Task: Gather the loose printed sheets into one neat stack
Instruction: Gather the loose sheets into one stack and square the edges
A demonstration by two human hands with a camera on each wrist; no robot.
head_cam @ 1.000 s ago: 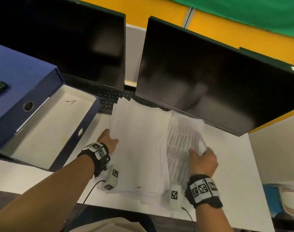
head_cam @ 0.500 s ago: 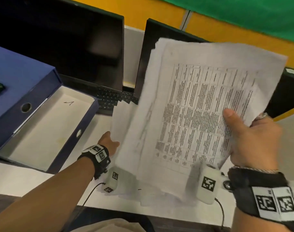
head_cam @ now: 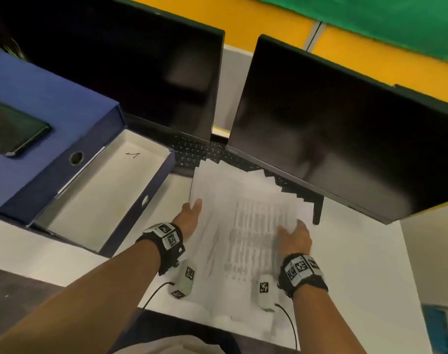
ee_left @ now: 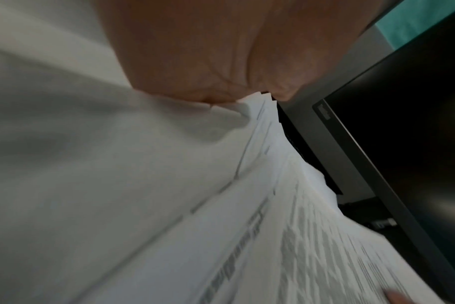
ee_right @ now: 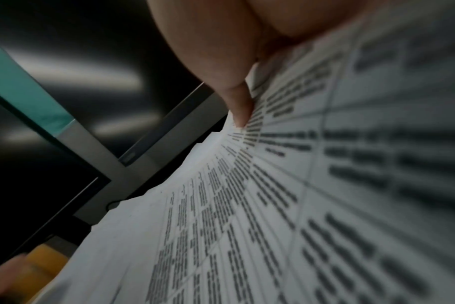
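From the head camera I count two monitors (head_cam: pixel 345 139), one keyboard (head_cam: pixel 197 153) and one open blue box file (head_cam: pixel 95 190) along the desk's (head_cam: pixel 365 264) back and left. The sheets (head_cam: pixel 245 226) lie fanned mid-desk, far corners over the keyboard. My left hand (head_cam: pixel 189 217) grips their left edge; my right hand (head_cam: pixel 294 237) lies flat on top.

Left wrist: palm (ee_left: pixel 208 51) against the paper edge (ee_left: pixel 260 127).

Right wrist: one finger (ee_right: pixel 237 102) pressing the printed table (ee_right: pixel 299 185).

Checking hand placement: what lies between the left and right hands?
The pile of printed sheets fills it; left hand at its left edge, right hand on its right side. Head view.
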